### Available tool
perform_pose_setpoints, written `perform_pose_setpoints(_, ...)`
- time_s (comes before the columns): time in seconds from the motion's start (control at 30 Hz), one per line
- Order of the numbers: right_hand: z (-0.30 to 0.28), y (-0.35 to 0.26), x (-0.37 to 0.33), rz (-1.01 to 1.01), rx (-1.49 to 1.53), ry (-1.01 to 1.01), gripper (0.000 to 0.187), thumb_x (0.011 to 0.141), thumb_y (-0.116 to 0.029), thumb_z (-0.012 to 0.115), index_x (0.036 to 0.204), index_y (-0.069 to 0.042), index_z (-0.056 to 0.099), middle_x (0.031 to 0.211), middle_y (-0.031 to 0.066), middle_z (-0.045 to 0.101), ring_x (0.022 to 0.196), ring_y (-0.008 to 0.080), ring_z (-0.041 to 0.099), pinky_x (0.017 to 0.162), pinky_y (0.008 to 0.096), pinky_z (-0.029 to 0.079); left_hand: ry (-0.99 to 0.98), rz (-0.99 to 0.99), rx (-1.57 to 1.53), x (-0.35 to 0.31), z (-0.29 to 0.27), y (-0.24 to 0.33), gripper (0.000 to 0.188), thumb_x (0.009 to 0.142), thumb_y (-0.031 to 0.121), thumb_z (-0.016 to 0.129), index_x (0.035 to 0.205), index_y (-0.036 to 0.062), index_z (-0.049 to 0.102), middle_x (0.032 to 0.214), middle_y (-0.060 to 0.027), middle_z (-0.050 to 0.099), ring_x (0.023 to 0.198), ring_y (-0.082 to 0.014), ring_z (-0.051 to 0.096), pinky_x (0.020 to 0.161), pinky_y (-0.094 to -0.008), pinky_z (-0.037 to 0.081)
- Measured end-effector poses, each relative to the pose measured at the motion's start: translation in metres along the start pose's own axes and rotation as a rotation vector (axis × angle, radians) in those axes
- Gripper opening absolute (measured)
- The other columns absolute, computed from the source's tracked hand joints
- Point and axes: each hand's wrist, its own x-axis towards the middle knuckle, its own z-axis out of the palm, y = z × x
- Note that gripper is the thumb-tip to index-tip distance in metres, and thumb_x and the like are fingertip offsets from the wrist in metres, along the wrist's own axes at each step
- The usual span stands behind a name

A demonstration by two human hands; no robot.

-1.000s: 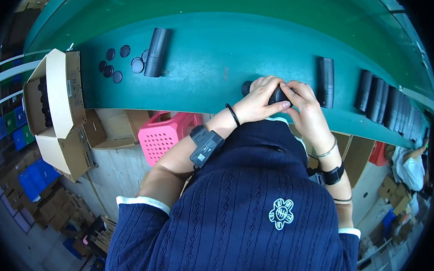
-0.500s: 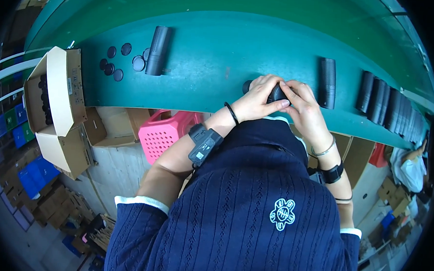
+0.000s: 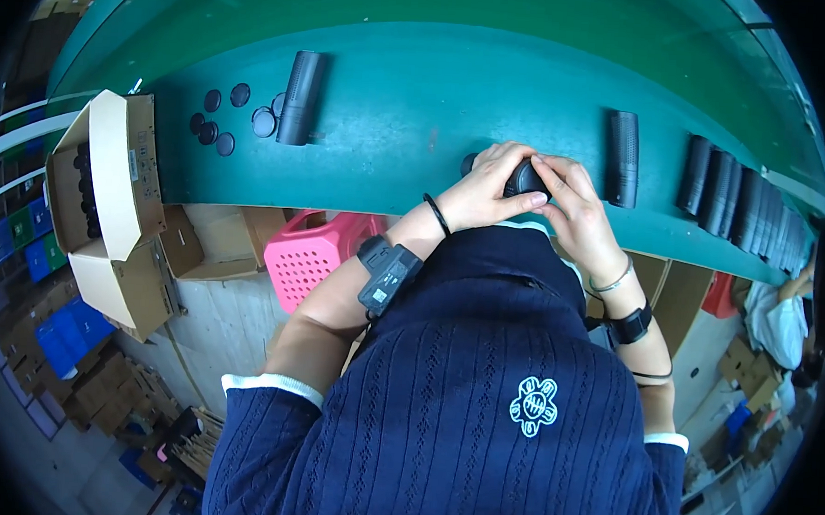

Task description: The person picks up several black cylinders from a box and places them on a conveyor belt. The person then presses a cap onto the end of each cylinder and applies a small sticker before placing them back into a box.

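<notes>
Near the front edge of the green table, my left hand [image 3: 483,188] is wrapped round a black cylinder [image 3: 527,179]. Its other end sticks out a little on the left of that hand. My right hand [image 3: 572,199] pinches the cylinder's right end, fingers and thumb closed about its round rim; whether a separate cap sits there I cannot tell. To the left lies another black ribbed cylinder [image 3: 300,98], beside several flat round black caps [image 3: 240,94]. A further black cylinder [image 3: 623,158] lies to the right of my hands.
Several black cylinders [image 3: 719,191] lie in a row at the far right of the table [image 3: 393,98]. An open cardboard box [image 3: 118,177] holding black pieces stands at the left end. A pink plastic stool [image 3: 311,262] and an open carton [image 3: 213,242] are below the front edge.
Both hands stay on the cylinder in nearly the same place, with only a very slight shift of the fingers and arms. The things on the table have not moved.
</notes>
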Motion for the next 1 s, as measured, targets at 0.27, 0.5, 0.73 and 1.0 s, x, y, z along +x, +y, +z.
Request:
perform_pose_setpoints(0.27, 0.002, -0.002, 0.002, 0.007, -0.041, 0.028, 0.051, 0.074, 0.005, 0.067, 0.124, 0.004, 0.056, 0.122, 0.0169, 0.052, 0.112, 0.0318, 0.053, 0.093, 0.0363, 0.046, 0.001, -0.033, -0.004, 0.001, 0.000, 0.002, 0.060, 0.084, 0.046, 0.065, 0.124, 0.0055, 0.046, 0.119, -0.0167, 0.053, 0.112, -0.0348, 0.047, 0.098, -0.0459, 0.034)
perform_pose_setpoints(0.5, -0.003, -0.017, 0.009, 0.051, -0.151, -0.032, 0.051, 0.072, 0.004, 0.068, 0.122, 0.006, 0.056, 0.120, 0.0180, 0.051, 0.106, 0.0329, 0.053, 0.090, 0.0369, 0.046, 0.005, -0.004, 0.047, 0.001, 0.001, 0.001, 0.052, 0.087, 0.035, 0.064, 0.124, 0.0044, 0.046, 0.117, -0.0150, 0.052, 0.111, -0.0317, 0.048, 0.097, -0.0413, 0.036)
perform_pose_setpoints(0.73, 0.001, -0.015, 0.006, 0.047, -0.121, -0.002, 0.052, 0.072, 0.006, 0.067, 0.122, 0.006, 0.056, 0.120, 0.0181, 0.051, 0.106, 0.0329, 0.053, 0.089, 0.0364, 0.047, 0.020, -0.012, 0.043, 0.000, 0.001, 0.002, 0.051, 0.088, 0.037, 0.063, 0.124, 0.0044, 0.047, 0.118, -0.0155, 0.052, 0.112, -0.0321, 0.048, 0.098, -0.0416, 0.036)
perform_pose_setpoints(1.0, 0.002, -0.016, 0.007, 0.057, -0.125, -0.012, 0.051, 0.073, 0.006, 0.067, 0.123, 0.006, 0.055, 0.121, 0.0178, 0.051, 0.108, 0.0326, 0.052, 0.089, 0.0363, 0.047, 0.015, -0.017, 0.033, -0.001, -0.001, 0.002, 0.052, 0.087, 0.036, 0.063, 0.124, 0.0043, 0.046, 0.116, -0.0153, 0.052, 0.111, -0.0317, 0.048, 0.097, -0.0412, 0.037)
